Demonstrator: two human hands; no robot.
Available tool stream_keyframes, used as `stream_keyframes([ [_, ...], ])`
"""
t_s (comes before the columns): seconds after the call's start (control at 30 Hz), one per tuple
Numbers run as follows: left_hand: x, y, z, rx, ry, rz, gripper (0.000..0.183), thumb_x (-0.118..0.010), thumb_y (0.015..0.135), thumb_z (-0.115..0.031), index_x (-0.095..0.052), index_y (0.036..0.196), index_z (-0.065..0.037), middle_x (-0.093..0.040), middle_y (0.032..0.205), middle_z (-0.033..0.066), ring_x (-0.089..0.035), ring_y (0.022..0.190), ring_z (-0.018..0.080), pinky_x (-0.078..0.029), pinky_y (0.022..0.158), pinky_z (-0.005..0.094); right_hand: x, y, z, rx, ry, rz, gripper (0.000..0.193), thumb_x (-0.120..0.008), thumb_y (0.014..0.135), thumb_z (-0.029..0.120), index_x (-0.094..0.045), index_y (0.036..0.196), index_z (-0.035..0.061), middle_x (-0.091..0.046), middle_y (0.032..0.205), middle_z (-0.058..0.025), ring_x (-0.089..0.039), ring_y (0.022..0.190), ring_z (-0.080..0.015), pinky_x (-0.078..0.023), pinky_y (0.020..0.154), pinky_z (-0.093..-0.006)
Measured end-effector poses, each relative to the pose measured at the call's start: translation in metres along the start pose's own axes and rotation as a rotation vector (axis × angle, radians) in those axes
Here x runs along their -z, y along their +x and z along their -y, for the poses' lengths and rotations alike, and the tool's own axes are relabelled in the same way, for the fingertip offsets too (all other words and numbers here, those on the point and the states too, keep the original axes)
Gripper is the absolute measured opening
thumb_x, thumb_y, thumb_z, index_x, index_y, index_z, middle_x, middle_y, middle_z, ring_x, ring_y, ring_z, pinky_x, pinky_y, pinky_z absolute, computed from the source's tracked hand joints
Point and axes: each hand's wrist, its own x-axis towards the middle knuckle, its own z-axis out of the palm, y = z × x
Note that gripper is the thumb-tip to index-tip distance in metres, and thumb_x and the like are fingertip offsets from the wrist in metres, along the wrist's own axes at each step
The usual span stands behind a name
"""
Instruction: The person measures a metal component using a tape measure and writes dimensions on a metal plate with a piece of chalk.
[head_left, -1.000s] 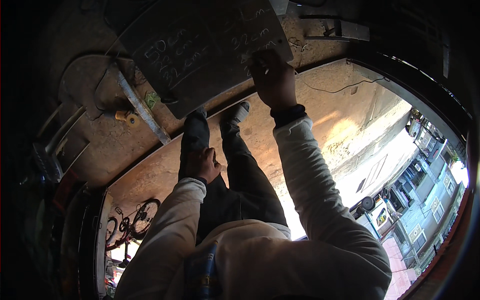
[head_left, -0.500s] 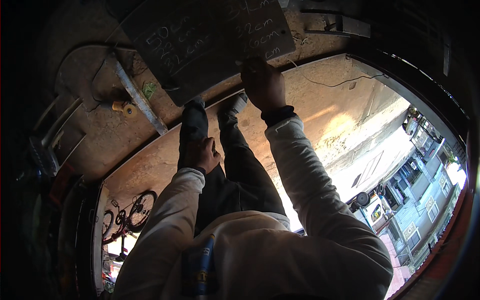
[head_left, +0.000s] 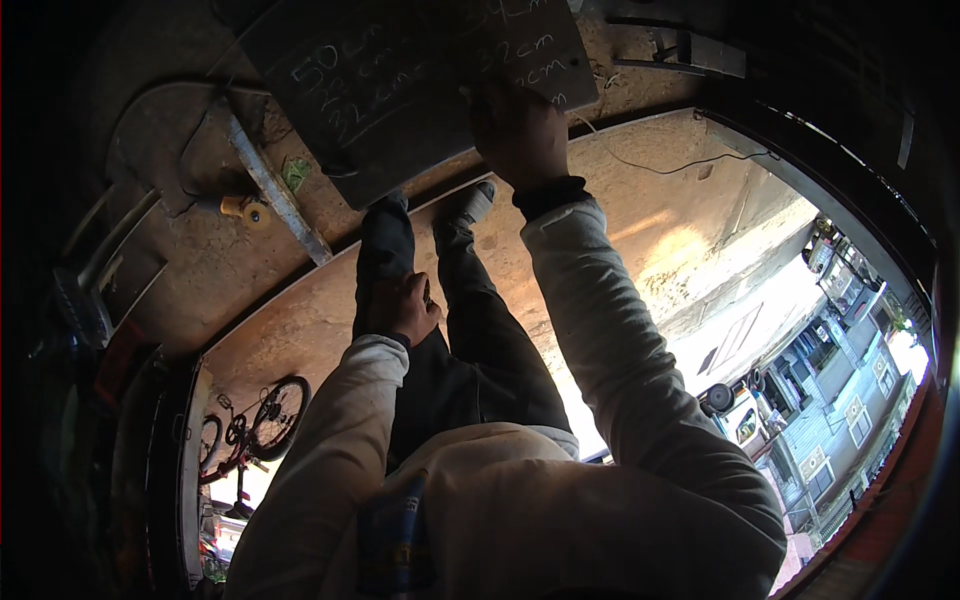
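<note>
A dark flat board (head_left: 400, 150) with white handwriting lies on the ground at the top of the view. Over its right part is my right hand (head_left: 520, 135), fingers pinched on what looks like a small piece of chalk (head_left: 465, 91), whose pale tip pokes out at the left. Shadow hides most of those fingertips. My left hand (head_left: 405, 308) rests on my left leg with its fingers curled in. Something small and dark shows at the edge of that grip, too dim to name.
Left of the board lie a metal bar (head_left: 275, 185) and a yellow round-ended item (head_left: 248, 211). A thin cable (head_left: 650, 168) trails over the ground to the right. Metal pieces (head_left: 700, 55) lie at the upper right. A bicycle (head_left: 265, 420) stands at the lower left.
My right hand has moved up and slightly left over the board, with the chalk-like piece still in its fingers. The left hand stays on my leg.
</note>
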Motion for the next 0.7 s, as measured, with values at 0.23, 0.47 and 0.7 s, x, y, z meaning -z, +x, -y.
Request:
stream_keyframes([
  [0.23,0.012,-0.001,-0.005,-0.048,-0.011,-0.099,0.040,-0.069,0.073,-0.029,-0.060,0.105,-0.006,-0.064,0.106,0.0142,-0.061,0.097,0.0328,-0.047,0.088,0.0427,0.038,-0.110,-0.029,-0.128,0.052,0.064,0.006,-0.065,0.084,0.012,-0.062,0.086,0.0081,-0.062,0.070,-0.0114,-0.064,0.065,-0.0323,-0.050,0.055,-0.0393],
  [0.47,0.013,-0.001,-0.001,-0.071,-0.051,-0.146,0.033,-0.070,0.071,-0.024,-0.060,0.098,-0.007,-0.064,0.100,0.0140,-0.061,0.092,0.0336,-0.048,0.083,0.0430,0.063,-0.145,-0.030,-0.406,0.173,0.100,0.010,-0.062,0.089,0.015,-0.061,0.086,0.0058,-0.063,0.080,-0.0135,-0.063,0.070,-0.0344,-0.050,0.058,-0.0402],
  [0.7,0.047,-0.014,-0.003,-0.157,-0.119,-0.173,0.050,-0.072,0.070,-0.021,-0.057,0.116,-0.008,-0.059,0.112,0.0189,-0.056,0.106,0.0377,-0.047,0.090,0.0448,0.060,-0.278,-0.075,-0.584,0.196,0.297,0.018,-0.069,0.084,0.023,-0.063,0.083,0.0064,-0.067,0.081,-0.0155,-0.065,0.076,-0.0376,-0.051,0.063,-0.0449],
])
